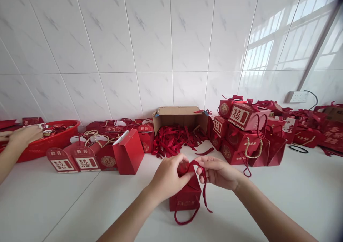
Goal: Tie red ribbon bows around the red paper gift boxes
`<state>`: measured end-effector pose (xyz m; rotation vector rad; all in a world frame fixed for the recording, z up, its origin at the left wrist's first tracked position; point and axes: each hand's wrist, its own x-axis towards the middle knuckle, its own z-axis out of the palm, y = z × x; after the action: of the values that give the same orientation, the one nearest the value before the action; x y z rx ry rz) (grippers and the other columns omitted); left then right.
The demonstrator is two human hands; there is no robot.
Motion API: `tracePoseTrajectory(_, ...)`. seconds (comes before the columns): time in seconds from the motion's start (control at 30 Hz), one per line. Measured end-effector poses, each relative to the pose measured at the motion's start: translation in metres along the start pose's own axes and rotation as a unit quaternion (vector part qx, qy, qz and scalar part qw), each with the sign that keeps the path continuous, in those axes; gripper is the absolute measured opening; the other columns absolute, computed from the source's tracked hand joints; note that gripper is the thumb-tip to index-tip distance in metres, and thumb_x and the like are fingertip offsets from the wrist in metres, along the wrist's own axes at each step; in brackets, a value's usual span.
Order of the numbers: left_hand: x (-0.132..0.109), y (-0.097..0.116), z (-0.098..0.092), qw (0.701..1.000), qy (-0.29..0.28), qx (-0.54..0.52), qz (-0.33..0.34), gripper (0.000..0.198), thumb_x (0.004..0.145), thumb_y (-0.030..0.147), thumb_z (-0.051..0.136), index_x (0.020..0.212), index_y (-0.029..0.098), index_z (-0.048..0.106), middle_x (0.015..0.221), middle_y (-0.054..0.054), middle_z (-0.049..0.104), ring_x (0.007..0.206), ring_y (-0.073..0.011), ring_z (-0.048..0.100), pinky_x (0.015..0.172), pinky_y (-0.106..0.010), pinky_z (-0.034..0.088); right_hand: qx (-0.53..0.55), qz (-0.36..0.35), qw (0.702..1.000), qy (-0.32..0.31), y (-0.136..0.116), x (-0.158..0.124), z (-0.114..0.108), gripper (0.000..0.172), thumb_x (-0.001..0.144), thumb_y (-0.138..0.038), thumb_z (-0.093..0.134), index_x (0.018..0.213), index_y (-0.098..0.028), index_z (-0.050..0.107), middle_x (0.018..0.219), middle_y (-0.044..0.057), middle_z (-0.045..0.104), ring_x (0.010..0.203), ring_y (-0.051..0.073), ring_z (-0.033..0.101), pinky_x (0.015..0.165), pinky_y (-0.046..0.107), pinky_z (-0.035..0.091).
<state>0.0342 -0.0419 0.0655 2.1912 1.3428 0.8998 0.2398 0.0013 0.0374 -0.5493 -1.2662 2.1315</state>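
A small red gift box (185, 198) stands on the white table in front of me, its dark red rope handle (187, 222) drooping toward me. On top of the box, my left hand (171, 177) pinches red ribbon near the peak. My right hand (218, 170) grips the other part of the red ribbon (204, 192) with its fingers, and one tail dangles down the box's right side. Between the two hands the ribbon forms a loop. The box's top is partly hidden behind my left hand.
Behind the box, an open cardboard carton (180, 110) spills loose red ribbons (174, 138). Finished-looking boxes (245, 117) are stacked at right; untied boxes (87, 160) stand at left. Another person's hand (24, 135) reaches over a red basin (32, 151). A black ring (298, 149) lies far right.
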Motion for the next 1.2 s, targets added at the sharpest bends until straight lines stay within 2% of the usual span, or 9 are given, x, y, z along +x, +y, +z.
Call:
tracePoseTrajectory(0.13,0.005,-0.004,0.01,0.995,0.08,0.053,0.013,0.014,0.083,0.019,0.047,0.095,0.024,0.053,0.076,-0.001,0.066,0.066,-0.0192,0.06,0.069,-0.032,0.041,-0.045,0.005,0.998,0.041,-0.003,-0.007,-0.003,0.023,0.08,-0.033,0.071,0.096,-0.017,0.065,0.08,0.002,0.069,0.058,0.008,0.061,0.062,0.023,0.045)
tracePoseTrajectory(0.27,0.004,-0.005,0.013,0.993,0.104,0.053,0.013,0.022,0.086,0.025,0.046,0.108,0.023,0.046,0.071,0.001,0.063,0.063,-0.0186,0.057,0.065,-0.031,0.04,-0.192,-0.032,0.976,0.097,-0.002,-0.007,-0.002,0.038,0.077,-0.042,0.072,0.104,-0.015,0.066,0.066,0.001,0.066,0.051,0.007,0.051,0.052,0.021,0.038)
tracePoseTrajectory(0.4,0.003,-0.005,0.014,0.995,0.095,0.042,-0.003,0.029,0.086,0.029,0.047,0.114,0.021,0.042,0.074,0.0,0.059,0.066,-0.0186,0.055,0.067,-0.033,0.042,-0.313,-0.088,0.941,0.096,0.007,0.007,0.009,0.048,0.079,-0.048,0.068,0.114,-0.016,0.064,0.063,-0.001,0.06,0.057,0.01,0.053,0.056,0.024,0.04)
tracePoseTrajectory(0.5,0.0,-0.011,0.003,0.997,0.06,-0.022,0.031,0.039,0.079,0.024,0.054,0.117,0.022,0.043,0.085,-0.002,0.058,0.079,-0.0189,0.057,0.079,-0.035,0.045,-0.342,-0.136,0.927,0.077,0.015,0.017,0.015,0.033,0.082,-0.047,0.064,0.094,-0.017,0.068,0.069,0.001,0.06,0.063,0.012,0.053,0.061,0.026,0.041)
tracePoseTrajectory(0.63,-0.009,-0.028,-0.017,0.99,-0.025,-0.116,0.074,0.055,0.07,0.015,0.057,0.122,0.027,0.046,0.113,-0.007,0.055,0.112,-0.0238,0.049,0.099,-0.039,0.038,-0.389,-0.215,0.888,0.119,0.023,0.02,0.016,0.025,0.084,-0.043,0.062,0.081,-0.019,0.064,0.088,0.004,0.062,0.076,0.015,0.052,0.069,0.028,0.04)
tracePoseTrajectory(0.8,-0.011,-0.055,-0.01,0.99,0.06,-0.106,-0.077,0.02,0.082,0.037,0.058,0.094,0.023,0.051,0.101,-0.003,0.055,0.098,-0.0206,0.053,0.091,-0.036,0.041,-0.371,-0.199,0.898,0.132,0.031,0.019,0.02,0.027,0.09,-0.045,0.051,0.085,-0.02,0.056,0.081,0.002,0.059,0.072,0.014,0.05,0.067,0.028,0.04)
tracePoseTrajectory(0.9,-0.01,-0.07,0.003,0.96,0.01,-0.208,-0.188,0.037,0.08,0.056,0.056,0.083,0.021,0.046,0.084,0.001,0.051,0.073,-0.0141,0.051,0.065,-0.026,0.042,-0.311,-0.191,0.921,0.14,0.037,0.023,0.025,0.029,0.091,-0.048,0.049,0.084,-0.02,0.05,0.077,0.001,0.059,0.073,0.015,0.053,0.068,0.028,0.042)
tracePoseTrajectory(1.0,-0.011,-0.077,0.008,0.937,-0.046,-0.257,-0.234,0.046,0.08,0.064,0.051,0.077,0.019,0.048,0.069,0.004,0.047,0.059,-0.0107,0.045,0.053,-0.023,0.035,-0.268,-0.177,0.931,0.171,0.04,0.029,0.033,0.029,0.091,-0.047,0.046,0.081,-0.02,0.046,0.077,0.002,0.062,0.072,0.015,0.056,0.068,0.028,0.043)
tracePoseTrajectory(1.2,-0.018,-0.059,-0.013,0.913,-0.103,-0.313,-0.24,0.045,0.076,0.056,0.062,0.059,0.017,0.049,0.049,0.008,0.032,0.045,-0.0063,0.026,0.048,-0.024,0.023,-0.364,-0.171,0.871,0.282,0.041,0.034,0.044,0.019,0.086,-0.034,0.049,0.074,-0.02,0.05,0.062,0.0,0.06,0.061,0.015,0.055,0.062,0.028,0.041)
